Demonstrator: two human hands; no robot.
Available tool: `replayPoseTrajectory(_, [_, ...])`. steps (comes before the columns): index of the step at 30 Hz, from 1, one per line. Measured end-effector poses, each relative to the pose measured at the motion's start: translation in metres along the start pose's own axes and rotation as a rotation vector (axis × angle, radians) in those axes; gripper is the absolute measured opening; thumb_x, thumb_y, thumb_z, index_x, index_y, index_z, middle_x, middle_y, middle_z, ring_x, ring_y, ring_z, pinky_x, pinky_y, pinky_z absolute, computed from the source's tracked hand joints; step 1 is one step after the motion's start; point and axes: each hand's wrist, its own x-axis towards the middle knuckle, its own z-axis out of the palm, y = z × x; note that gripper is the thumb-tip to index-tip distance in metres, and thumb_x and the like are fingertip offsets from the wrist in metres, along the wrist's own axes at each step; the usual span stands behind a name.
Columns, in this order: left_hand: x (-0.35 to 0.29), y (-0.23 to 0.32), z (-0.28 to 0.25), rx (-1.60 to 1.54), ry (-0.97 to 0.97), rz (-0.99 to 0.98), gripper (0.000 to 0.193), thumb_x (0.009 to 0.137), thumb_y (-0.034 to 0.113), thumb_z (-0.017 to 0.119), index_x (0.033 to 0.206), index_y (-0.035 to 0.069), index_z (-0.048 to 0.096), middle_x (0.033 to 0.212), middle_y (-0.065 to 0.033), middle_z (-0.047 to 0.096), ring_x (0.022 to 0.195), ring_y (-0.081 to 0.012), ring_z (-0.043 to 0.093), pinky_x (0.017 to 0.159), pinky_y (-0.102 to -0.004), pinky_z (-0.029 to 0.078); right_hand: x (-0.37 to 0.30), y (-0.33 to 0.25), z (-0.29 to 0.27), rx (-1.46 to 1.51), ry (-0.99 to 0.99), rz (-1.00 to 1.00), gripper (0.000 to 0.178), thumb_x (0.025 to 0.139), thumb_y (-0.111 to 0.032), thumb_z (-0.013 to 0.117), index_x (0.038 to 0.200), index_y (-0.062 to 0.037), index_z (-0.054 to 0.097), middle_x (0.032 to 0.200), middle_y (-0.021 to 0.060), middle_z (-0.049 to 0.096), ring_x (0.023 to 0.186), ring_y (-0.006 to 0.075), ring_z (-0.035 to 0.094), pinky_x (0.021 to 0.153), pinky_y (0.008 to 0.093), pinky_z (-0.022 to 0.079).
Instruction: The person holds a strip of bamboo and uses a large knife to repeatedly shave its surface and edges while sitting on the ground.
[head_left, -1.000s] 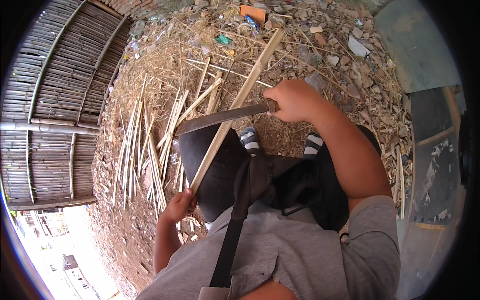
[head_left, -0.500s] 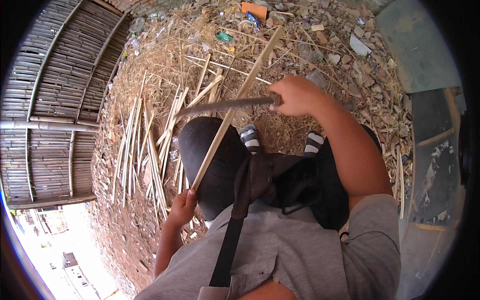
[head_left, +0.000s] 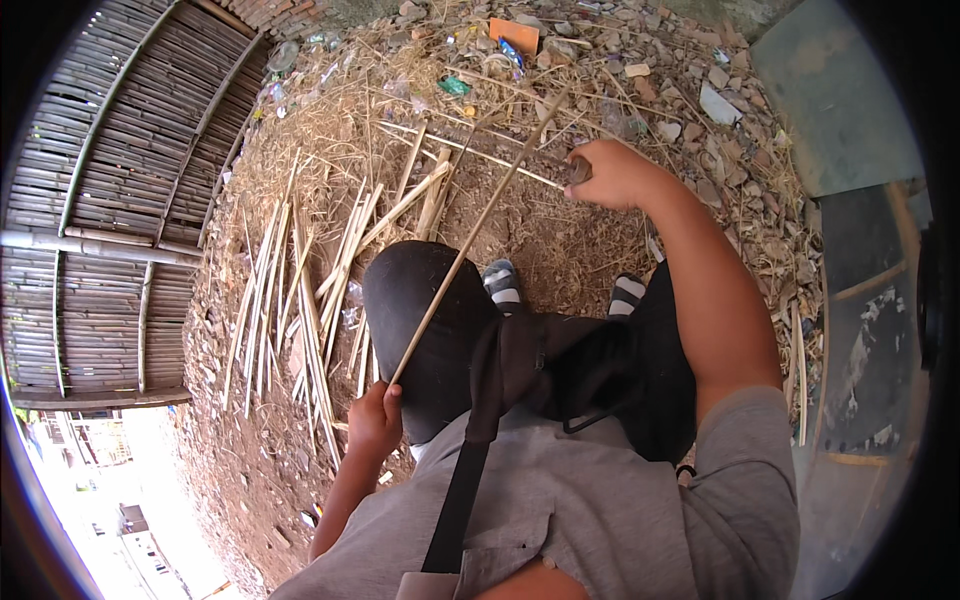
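My left hand (head_left: pixel 374 422) is closed around the near end of a long bamboo strip (head_left: pixel 450 275). The strip slants up and to the right across my black-clad left knee (head_left: pixel 400 300), its narrow edge now showing. Farther out, my right hand (head_left: pixel 612 175) grips the short handle of a machete (head_left: pixel 579 169). Its dark blade, blurred by motion and hard to make out against the ground, points left across the strip's far part. Whether blade and strip touch, I cannot tell.
Several split bamboo strips (head_left: pixel 330 290) lie in a loose pile on the ground to the left. A bamboo-slat wall (head_left: pixel 110 180) stands beyond them. Stones and litter (head_left: pixel 690 100) cover the far ground, and grey panels (head_left: pixel 840 110) stand along the right.
The machete has moved away from me, from mid-strip toward the strip's far end. The bamboo strip has turned from its broad face to its narrow edge. My left hand keeps its hold.
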Motion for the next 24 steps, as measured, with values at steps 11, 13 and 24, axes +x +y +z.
replayPoseTrajectory(11, [-0.002,0.005,0.0,0.086,0.056,0.031,0.039,0.102,0.036,0.05,0.081,0.003,0.052,0.065,-0.0254,0.058,0.065,-0.0493,0.058,0.056,-0.0556,0.043,-0.007,-0.002,-0.007,-0.092,-0.182,-0.013,0.043,0.078,-0.032,0.078,0.107,-0.0021,0.07,0.099,0.0186,0.071,0.095,0.0342,0.069,0.083,0.0425,0.053])
replayPoseTrajectory(13, [-0.002,0.0,0.002,0.058,0.052,0.034,0.04,0.102,0.036,0.05,0.081,0.003,0.052,0.065,-0.0256,0.057,0.065,-0.0494,0.058,0.056,-0.0556,0.043,-0.017,-0.035,0.0,-0.144,-0.239,-0.078,0.046,0.078,-0.033,0.078,0.111,-0.0019,0.069,0.099,0.0185,0.071,0.095,0.0333,0.069,0.082,0.0426,0.053])
replayPoseTrajectory(24, [0.0,-0.003,-0.006,0.014,-0.004,0.045,0.045,0.105,0.036,0.042,0.079,0.001,0.049,0.065,-0.0253,0.054,0.065,-0.05,0.056,0.057,-0.0543,0.04,-0.013,-0.021,0.002,-0.078,-0.148,-0.056,0.047,0.077,-0.032,0.078,0.113,-0.0025,0.069,0.097,0.0189,0.07,0.092,0.0328,0.068,0.081,0.0436,0.052])
